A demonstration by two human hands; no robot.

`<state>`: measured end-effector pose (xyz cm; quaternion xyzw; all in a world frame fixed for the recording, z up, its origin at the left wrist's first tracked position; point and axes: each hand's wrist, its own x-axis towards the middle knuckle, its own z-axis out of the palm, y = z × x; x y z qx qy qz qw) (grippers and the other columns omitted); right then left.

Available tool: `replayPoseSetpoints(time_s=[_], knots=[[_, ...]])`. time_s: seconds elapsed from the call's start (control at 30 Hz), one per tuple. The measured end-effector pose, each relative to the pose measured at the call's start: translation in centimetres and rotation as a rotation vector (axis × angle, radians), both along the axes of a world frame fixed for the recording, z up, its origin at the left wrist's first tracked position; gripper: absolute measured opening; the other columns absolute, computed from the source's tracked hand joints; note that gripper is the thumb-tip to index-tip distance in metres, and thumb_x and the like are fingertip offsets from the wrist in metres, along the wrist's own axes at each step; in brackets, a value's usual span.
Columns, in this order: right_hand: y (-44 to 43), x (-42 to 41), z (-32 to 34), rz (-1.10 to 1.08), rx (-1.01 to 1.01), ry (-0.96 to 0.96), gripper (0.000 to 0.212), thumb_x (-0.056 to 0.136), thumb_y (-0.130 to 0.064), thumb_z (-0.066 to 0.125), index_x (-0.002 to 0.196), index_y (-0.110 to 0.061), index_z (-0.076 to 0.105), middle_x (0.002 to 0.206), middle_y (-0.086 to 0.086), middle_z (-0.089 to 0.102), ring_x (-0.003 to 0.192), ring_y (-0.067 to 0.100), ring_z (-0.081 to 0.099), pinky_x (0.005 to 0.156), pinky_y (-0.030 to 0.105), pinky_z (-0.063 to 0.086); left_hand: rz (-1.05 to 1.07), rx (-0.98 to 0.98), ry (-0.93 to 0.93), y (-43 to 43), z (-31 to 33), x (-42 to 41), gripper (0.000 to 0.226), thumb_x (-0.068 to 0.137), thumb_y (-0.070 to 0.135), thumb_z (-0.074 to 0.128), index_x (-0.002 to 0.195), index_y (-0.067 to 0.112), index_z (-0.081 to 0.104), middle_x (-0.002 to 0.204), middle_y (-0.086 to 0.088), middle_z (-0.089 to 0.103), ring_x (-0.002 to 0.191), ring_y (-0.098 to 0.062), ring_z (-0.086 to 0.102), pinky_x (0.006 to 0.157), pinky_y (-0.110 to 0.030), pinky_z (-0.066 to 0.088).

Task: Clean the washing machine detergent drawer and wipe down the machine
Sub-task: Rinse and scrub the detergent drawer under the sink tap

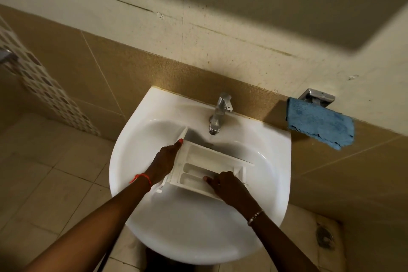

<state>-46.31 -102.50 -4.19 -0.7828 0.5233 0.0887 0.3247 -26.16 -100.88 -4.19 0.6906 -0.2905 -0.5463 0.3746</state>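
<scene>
A white plastic detergent drawer (199,161) with several compartments lies inside the white sink (271,157), below the tap. My left hand (164,161) grips the drawer's left front panel, fingertip up along its edge. My right hand (228,187) holds the drawer's near right end, fingers curled over its rim and into a compartment. The drawer's underside is hidden.
A chrome tap (219,112) stands at the back of the sink; no water is seen running. A blue cloth (320,123) hangs on a chrome holder (318,96) on the right wall. Tiled floor with a drain (324,237) lies at the lower right.
</scene>
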Motion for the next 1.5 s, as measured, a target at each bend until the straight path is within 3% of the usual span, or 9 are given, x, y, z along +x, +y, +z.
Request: replayPoseSetpoints(time_s=[0.17,0.53,0.7,0.8,0.93,1.07,1.2,1.37,1.5], knots=[[1.0,2.6,0.8,0.043,-0.113,0.026,0.045,0.100,-0.036,0.030,0.105,0.000,0.057,0.107,0.017,0.059,0.100,0.031,0.059,0.079,0.034,0.045,0.017,-0.005,0.016,0.0,0.0,-0.1,0.047,0.096,0.044,0.035,0.105,0.005,0.061,0.081,-0.009,0.061,0.076,-0.025,0.060,0.064,-0.026,0.049],[1.7,4.2,0.4,0.059,-0.078,-0.302,0.030,0.096,-0.022,0.046,0.115,-0.006,0.062,0.114,0.012,0.065,0.103,0.023,0.060,0.086,0.023,0.044,0.037,-0.009,-0.042,-0.2,-0.3,-0.2,0.043,0.095,0.046,0.037,0.095,0.010,0.060,0.080,-0.007,0.060,0.074,-0.022,0.058,0.067,-0.027,0.048],[-1.4,-0.6,0.0,-0.024,0.027,-0.138,0.043,0.093,-0.034,0.051,0.064,-0.005,0.061,0.064,0.009,0.057,0.059,0.014,0.052,0.056,0.021,0.034,0.037,-0.018,-0.034,0.0,-0.4,-0.1,0.047,0.095,0.047,0.038,0.091,0.007,0.062,0.082,-0.012,0.062,0.079,-0.028,0.059,0.075,-0.035,0.050],[-3.8,-0.9,1.3,-0.562,0.270,-0.513,0.037,0.092,-0.017,0.055,0.063,0.004,0.063,0.053,0.009,0.060,0.045,0.012,0.054,0.056,0.021,0.045,0.050,-0.026,-0.058,0.0,-0.4,-0.2,0.045,0.095,0.047,0.038,0.078,0.013,0.062,0.077,-0.008,0.062,0.072,-0.024,0.058,0.066,-0.027,0.047],[-6.9,1.7,1.6,-0.969,0.810,-1.082,0.031,0.097,-0.010,0.039,0.082,0.006,0.061,0.066,0.016,0.069,0.061,0.024,0.069,0.061,0.032,0.058,0.055,-0.025,-0.049,0.0,-0.5,-0.1,0.045,0.095,0.047,0.038,0.080,0.011,0.062,0.077,-0.007,0.062,0.076,-0.026,0.059,0.069,-0.028,0.047],[-8.4,4.7,1.7,-1.153,0.986,-1.364,0.025,0.096,-0.006,0.037,0.091,0.009,0.057,0.072,0.023,0.069,0.063,0.029,0.070,0.060,0.037,0.059,0.058,-0.031,-0.001,0.1,-0.5,-0.1,0.042,0.095,0.045,0.039,0.087,0.011,0.064,0.082,-0.009,0.064,0.081,-0.028,0.061,0.083,-0.037,0.050],[-8.6,6.4,1.5,-1.172,1.019,-1.487,0.019,0.076,0.008,0.041,0.073,0.006,0.059,0.062,0.020,0.062,0.052,0.027,0.065,0.052,0.031,0.057,0.088,-0.014,0.016,-0.1,-0.3,-0.3,0.039,0.095,0.044,0.040,0.086,0.012,0.062,0.077,-0.005,0.062,0.072,-0.021,0.059,0.069,-0.028,0.051],[-8.0,6.3,0.5,-1.016,1.111,-1.416,0.018,0.071,0.000,0.039,0.059,-0.006,0.051,0.053,0.005,0.047,0.047,0.014,0.046,0.044,0.020,0.039,0.087,-0.023,0.023,0.0,-0.4,-0.2,0.041,0.095,0.044,0.041,0.076,0.015,0.062,0.074,-0.007,0.062,0.073,-0.023,0.058,0.067,-0.027,0.048],[-5.0,5.7,1.3,-0.775,1.100,-1.050,0.039,0.087,-0.006,0.035,0.054,-0.011,0.055,0.050,0.003,0.048,0.043,0.013,0.046,0.044,0.018,0.038,0.072,-0.019,0.015,-0.1,-0.5,-0.2,0.044,0.095,0.044,0.040,0.073,0.012,0.061,0.075,-0.010,0.062,0.073,-0.025,0.060,0.073,-0.033,0.051]])
